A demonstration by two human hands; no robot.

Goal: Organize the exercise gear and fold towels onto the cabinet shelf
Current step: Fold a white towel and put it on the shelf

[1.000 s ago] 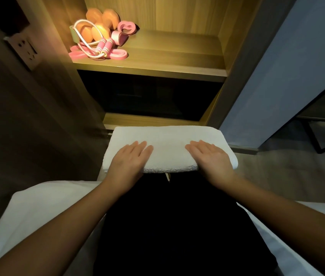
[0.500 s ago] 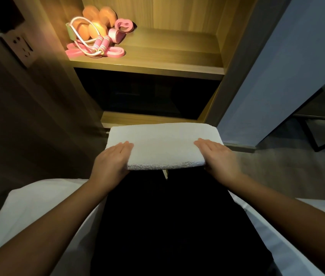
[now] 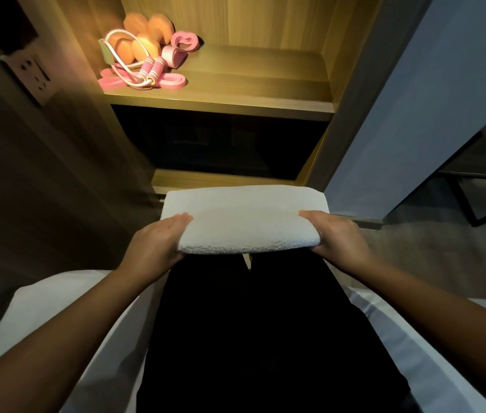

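No text, label, brand, number or sign can be read anywhere in view.

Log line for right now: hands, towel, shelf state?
left hand: holds left end of towel | right hand: holds right end | towel: folded | shelf: gear at left, no towel

White terry towel [image 3: 244,216] — nubby, matt; wood-grain shelf [image 3: 235,93] — smooth, satin.

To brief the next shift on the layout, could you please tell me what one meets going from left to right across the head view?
In order: wall socket → left hand → folded white towel → right hand → dark-framed table.
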